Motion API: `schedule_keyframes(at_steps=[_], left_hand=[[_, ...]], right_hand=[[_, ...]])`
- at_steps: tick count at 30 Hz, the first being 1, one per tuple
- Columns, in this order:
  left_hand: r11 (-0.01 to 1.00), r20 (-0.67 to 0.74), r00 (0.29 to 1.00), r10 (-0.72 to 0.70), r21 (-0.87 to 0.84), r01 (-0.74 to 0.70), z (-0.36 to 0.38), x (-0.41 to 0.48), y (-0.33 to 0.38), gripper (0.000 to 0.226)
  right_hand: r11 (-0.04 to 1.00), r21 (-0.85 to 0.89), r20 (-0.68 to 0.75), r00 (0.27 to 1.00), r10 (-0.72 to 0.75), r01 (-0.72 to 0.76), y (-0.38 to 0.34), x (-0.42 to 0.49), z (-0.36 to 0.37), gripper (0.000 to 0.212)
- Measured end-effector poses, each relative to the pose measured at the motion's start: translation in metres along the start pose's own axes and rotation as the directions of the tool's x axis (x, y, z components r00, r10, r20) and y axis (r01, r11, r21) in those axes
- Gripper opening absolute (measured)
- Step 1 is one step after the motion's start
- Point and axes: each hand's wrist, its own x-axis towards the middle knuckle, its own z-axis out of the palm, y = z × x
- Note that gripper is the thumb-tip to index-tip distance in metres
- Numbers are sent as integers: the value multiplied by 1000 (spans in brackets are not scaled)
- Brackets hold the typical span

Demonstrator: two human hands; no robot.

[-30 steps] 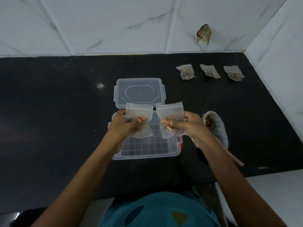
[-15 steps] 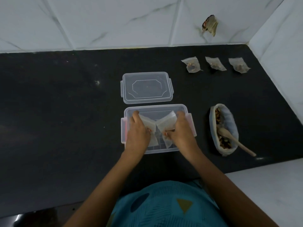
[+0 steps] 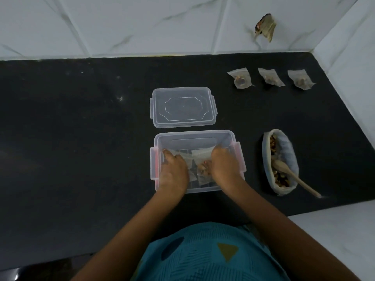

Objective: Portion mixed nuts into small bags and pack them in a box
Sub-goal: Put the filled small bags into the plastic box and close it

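A clear plastic box with pink side clips stands open on the black counter in front of me. Both my hands are down inside it. My left hand holds a small clear bag against the box floor and covers most of it. My right hand pinches a second small bag beside the first, and the nuts in it show by my thumb. Three more filled small bags lie in a row at the back right.
The box's clear lid lies flat just behind the box. To the right, an open bag of mixed nuts holds a wooden spoon whose handle points toward me. White tiled walls close off the back and right.
My hands have brought the two small bags down from above the box onto its floor, where the bags now lie flatter. The view has shifted slightly.
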Motion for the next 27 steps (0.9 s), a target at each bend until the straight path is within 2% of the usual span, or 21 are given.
schedule_keyframes(at_steps=[3, 7, 10, 13, 15, 23, 27], left_hand=[[970, -16, 1000, 1, 244, 3, -1, -1, 4, 46], [925, -139, 986, 92, 378, -33, -8, -4, 5, 39], [963, -160, 977, 139, 251, -95, -9, 0, 1, 43], [981, -45, 981, 189, 54, -187, -7, 7, -1, 56], [981, 36, 980, 196, -6, -196, -4, 11, -1, 60], [989, -15, 990, 143, -34, -143, 4, 15, -1, 56], [989, -9, 990, 143, -24, -143, 0, 13, -2, 59]], right_hand=[[973, -229, -7, 1000, -22, 20, -5, 3, -8, 20], [941, -332, 10, 997, -71, 70, -10, 3, -10, 22], [941, -296, 2, 985, -172, 165, -8, 3, -7, 25], [956, -171, 125, 968, -217, 237, -5, 6, 0, 27], [955, -156, 180, 958, -222, 251, -3, 8, 4, 34], [960, -117, 168, 958, -234, 255, 2, 11, 9, 40], [968, -29, 196, 951, -239, 249, 6, 8, 3, 41]])
